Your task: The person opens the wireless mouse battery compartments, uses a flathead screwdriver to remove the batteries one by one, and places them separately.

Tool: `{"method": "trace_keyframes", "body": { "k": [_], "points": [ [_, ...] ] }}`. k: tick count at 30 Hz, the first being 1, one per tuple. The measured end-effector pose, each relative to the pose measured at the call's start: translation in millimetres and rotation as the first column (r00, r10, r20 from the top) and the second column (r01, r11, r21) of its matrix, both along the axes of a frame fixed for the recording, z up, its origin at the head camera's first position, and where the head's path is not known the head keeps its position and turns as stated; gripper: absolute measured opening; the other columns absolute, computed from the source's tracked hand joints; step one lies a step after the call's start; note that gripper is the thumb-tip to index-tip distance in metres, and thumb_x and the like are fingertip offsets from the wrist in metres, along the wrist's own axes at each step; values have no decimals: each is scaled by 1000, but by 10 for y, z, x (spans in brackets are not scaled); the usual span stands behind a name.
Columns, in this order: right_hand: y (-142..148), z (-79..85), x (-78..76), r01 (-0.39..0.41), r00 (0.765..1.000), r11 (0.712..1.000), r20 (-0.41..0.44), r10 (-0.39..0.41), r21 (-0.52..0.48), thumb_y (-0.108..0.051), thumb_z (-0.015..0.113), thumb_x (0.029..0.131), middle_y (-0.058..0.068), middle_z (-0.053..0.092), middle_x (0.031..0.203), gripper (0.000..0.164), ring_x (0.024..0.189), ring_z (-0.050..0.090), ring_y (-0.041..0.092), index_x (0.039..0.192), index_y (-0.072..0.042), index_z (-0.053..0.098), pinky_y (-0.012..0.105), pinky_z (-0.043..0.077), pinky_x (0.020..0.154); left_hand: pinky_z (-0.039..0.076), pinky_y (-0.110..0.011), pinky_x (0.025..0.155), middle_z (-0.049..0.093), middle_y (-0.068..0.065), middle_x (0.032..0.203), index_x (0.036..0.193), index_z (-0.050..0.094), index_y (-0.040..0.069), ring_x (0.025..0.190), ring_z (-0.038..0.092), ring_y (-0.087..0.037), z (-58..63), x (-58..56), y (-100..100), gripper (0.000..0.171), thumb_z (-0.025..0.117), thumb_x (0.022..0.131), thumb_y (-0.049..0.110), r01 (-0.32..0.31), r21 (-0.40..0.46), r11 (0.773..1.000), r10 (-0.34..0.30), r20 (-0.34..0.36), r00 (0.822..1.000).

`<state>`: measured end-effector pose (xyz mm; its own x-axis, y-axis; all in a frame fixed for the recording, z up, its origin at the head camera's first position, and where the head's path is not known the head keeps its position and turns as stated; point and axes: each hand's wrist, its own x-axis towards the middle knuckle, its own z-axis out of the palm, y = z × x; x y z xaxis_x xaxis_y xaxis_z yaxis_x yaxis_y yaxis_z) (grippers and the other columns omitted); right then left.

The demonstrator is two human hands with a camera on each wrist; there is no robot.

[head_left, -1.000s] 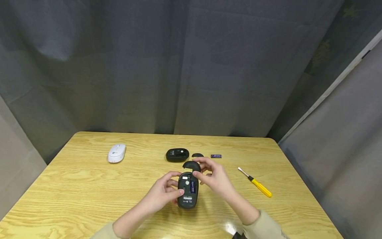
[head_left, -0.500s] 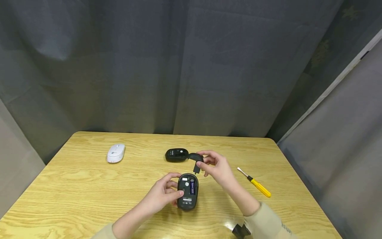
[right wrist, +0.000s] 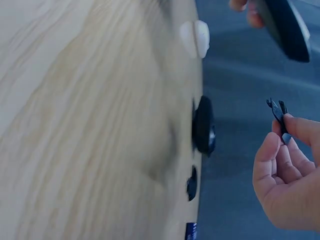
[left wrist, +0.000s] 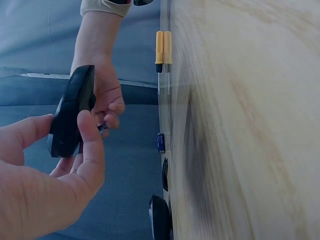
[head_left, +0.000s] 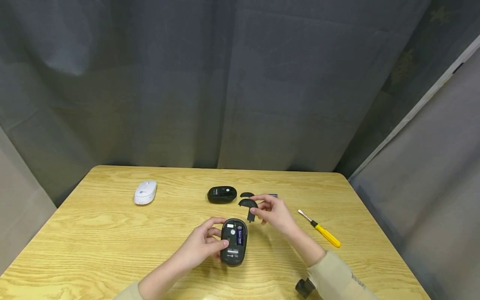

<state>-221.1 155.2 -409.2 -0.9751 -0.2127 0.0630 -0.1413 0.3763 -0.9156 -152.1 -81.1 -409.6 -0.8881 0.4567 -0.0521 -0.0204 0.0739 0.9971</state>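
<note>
My left hand point(head_left: 204, 243) grips a black computer mouse point(head_left: 233, 252) by its sides, underside facing up. A dark blue battery point(head_left: 240, 236) lies in the mouse's open compartment. In the left wrist view the mouse point(left wrist: 72, 112) is held clear above the table. Just beyond it, my right hand point(head_left: 275, 213) pinches a black battery cover point(head_left: 248, 203) between thumb and fingers; its narrow tab points down toward me. The right wrist view shows this cover point(right wrist: 279, 120) edge-on, apart from the mouse.
Farther back on the wooden table point(head_left: 180, 221) lie a second black mouse point(head_left: 222, 194), another black cover point(head_left: 246, 194) and a loose battery point(head_left: 275, 195) partly behind my right hand. A white mouse point(head_left: 145, 192) sits at the left, a yellow-handled screwdriver point(head_left: 320, 229) at the right.
My right hand has drawn the battery cover up and away from the mouse, then slightly lower and to the right. My left hand has shifted a little left and nearer with the mouse.
</note>
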Motion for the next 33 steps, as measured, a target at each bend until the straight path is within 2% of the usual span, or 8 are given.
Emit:
{"method": "trace_keyframes", "body": {
  "k": [5,11,18,28,33],
  "points": [
    [25,-119,-41,-1,1000,997,23,-1,72,-16,68,78,9,63,74,31,55,53,32,107,-15,61,46,49,52,52,-44,62,59,-13,98,127,40,8,75,62,-21,-13,-1,-7,55,66,79,14,0,-5,1000,0,-3,1000],
    [44,-216,-67,2,998,993,60,-9,121,-14,68,77,7,62,71,30,49,50,31,106,-16,61,42,46,46,52,-44,63,59,-13,98,127,40,9,77,62,-21,-7,2,-11,55,66,79,15,1,-9,1000,-1,5,1000],
    [95,-344,-163,-20,999,978,47,10,208,-17,70,76,9,64,71,30,50,53,39,105,-17,62,41,47,44,52,-44,63,59,-13,98,127,40,9,77,62,-20,2,-1,-9,55,66,79,15,13,-21,1000,-13,3,1000],
    [142,-474,-295,-57,997,953,66,39,299,-16,71,74,4,62,68,28,47,54,20,101,-11,63,34,48,43,52,-39,61,59,-13,99,128,39,8,77,63,-21,2,10,-6,55,65,79,16,31,-27,999,-31,1,1000],
    [155,-500,-337,-56,997,944,67,36,326,-15,71,74,4,61,68,28,47,53,19,101,-9,63,33,47,44,52,-39,62,59,-13,99,128,39,9,77,62,-21,-13,18,-15,55,65,80,16,28,-20,999,-28,16,999]
  ]
}}
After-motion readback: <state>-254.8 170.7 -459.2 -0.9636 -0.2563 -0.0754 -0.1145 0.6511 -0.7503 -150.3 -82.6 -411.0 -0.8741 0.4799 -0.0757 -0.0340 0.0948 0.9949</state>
